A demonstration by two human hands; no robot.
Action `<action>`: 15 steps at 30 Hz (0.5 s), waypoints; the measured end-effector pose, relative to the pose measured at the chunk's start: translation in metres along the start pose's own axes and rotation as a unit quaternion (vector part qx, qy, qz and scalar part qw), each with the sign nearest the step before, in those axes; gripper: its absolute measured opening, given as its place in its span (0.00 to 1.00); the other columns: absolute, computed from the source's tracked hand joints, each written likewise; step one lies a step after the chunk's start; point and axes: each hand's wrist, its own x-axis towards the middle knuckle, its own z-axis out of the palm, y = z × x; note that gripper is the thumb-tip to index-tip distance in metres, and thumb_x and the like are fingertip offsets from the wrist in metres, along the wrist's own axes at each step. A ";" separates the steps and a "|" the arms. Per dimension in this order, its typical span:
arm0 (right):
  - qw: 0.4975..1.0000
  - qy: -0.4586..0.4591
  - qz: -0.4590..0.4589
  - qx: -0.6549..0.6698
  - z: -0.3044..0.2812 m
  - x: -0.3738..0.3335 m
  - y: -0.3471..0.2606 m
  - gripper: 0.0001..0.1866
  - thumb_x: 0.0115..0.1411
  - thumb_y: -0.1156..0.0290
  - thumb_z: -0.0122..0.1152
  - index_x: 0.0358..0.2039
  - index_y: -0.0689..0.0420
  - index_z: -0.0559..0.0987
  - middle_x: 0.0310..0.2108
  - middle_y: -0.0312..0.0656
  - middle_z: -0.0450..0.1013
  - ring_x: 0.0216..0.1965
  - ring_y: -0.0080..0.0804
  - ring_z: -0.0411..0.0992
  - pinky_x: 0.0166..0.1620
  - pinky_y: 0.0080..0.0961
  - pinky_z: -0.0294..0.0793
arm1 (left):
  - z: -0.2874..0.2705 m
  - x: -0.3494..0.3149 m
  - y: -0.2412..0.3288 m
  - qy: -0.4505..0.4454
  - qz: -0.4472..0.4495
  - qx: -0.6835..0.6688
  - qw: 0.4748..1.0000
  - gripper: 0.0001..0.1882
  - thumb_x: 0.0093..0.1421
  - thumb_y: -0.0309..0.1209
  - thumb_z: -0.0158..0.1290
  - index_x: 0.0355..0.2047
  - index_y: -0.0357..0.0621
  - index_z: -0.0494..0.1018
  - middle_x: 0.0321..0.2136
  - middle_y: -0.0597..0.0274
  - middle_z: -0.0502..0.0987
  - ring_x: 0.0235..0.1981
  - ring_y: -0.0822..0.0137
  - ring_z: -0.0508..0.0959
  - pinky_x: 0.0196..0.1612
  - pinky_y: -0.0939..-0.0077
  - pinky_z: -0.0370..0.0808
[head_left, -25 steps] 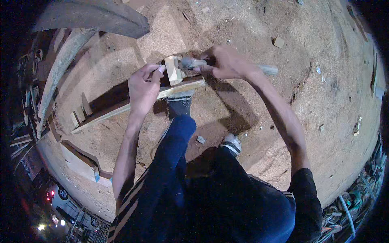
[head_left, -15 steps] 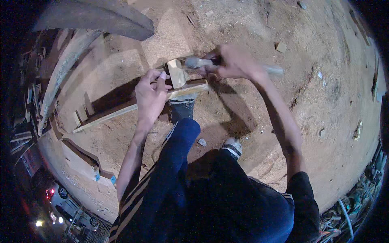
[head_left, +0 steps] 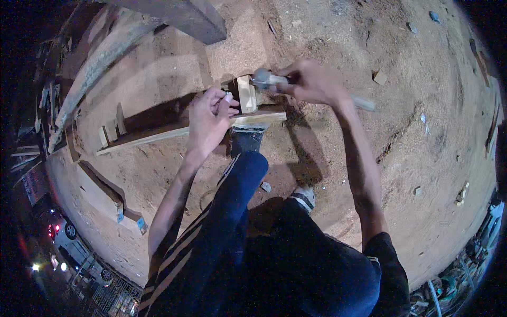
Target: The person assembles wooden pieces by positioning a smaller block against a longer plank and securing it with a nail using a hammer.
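In my right hand [head_left: 311, 82] is a hammer [head_left: 363, 102], its fingers wrapped round the handle. The hammer's head, blurred by motion, is close to the upper right side of a short pale wood block [head_left: 246, 95]; whether they touch I cannot tell. That block stands against the right part of a long wooden strip [head_left: 150, 137] lying across my foot's front. Just left of the block, my left hand [head_left: 210, 119] has thumb and fingers curled together in a pinch; anything between them is too small to make out.
Small wood pieces [head_left: 103, 136] stand at the strip's left end. A thick grey beam [head_left: 200, 24] and a pale pole [head_left: 87, 74] lie at the upper left. Cut boards [head_left: 97, 195] rest at lower left. A wood offcut [head_left: 379, 77] lies on the sandy ground to the right.
The whole view has shifted a little, so block, strip and hands appear further right. The hammer's head sits slightly nearer the block's top. Both hands keep their grips.
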 end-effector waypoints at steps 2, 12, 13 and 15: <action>0.998 0.024 -0.050 -0.036 0.008 0.003 0.012 0.15 0.59 0.62 0.68 0.45 0.53 0.86 0.31 0.49 0.83 0.27 0.37 0.79 0.33 0.33 0.76 | 0.006 0.001 0.002 -0.005 0.014 0.002 1.000 0.07 0.68 0.24 0.50 0.38 0.29 0.72 0.32 0.50 0.82 0.32 0.65 0.85 0.36 0.73 0.84; 0.999 -0.036 -0.039 -0.006 -0.008 0.003 -0.017 0.13 0.62 0.62 0.67 0.44 0.53 0.86 0.25 0.46 0.81 0.21 0.26 0.73 0.26 0.33 0.69 | -0.002 -0.009 0.007 0.022 0.003 0.012 1.000 0.07 0.66 0.25 0.55 0.39 0.32 0.76 0.31 0.53 0.83 0.34 0.66 0.85 0.38 0.74 0.81; 0.997 -0.042 -0.053 0.022 -0.007 0.007 -0.015 0.13 0.63 0.63 0.67 0.45 0.53 0.86 0.25 0.46 0.81 0.22 0.27 0.73 0.26 0.33 0.69 | -0.004 -0.010 0.007 0.036 0.062 0.066 0.995 0.06 0.65 0.25 0.57 0.38 0.33 0.78 0.32 0.54 0.83 0.34 0.66 0.85 0.39 0.74 0.80; 0.998 -0.062 -0.016 0.003 -0.016 0.000 -0.008 0.15 0.63 0.62 0.67 0.46 0.55 0.85 0.25 0.44 0.80 0.22 0.25 0.71 0.27 0.30 0.68 | -0.008 -0.010 0.006 0.064 0.179 0.173 0.966 0.06 0.62 0.26 0.59 0.36 0.34 0.80 0.32 0.55 0.83 0.36 0.65 0.84 0.41 0.72 0.79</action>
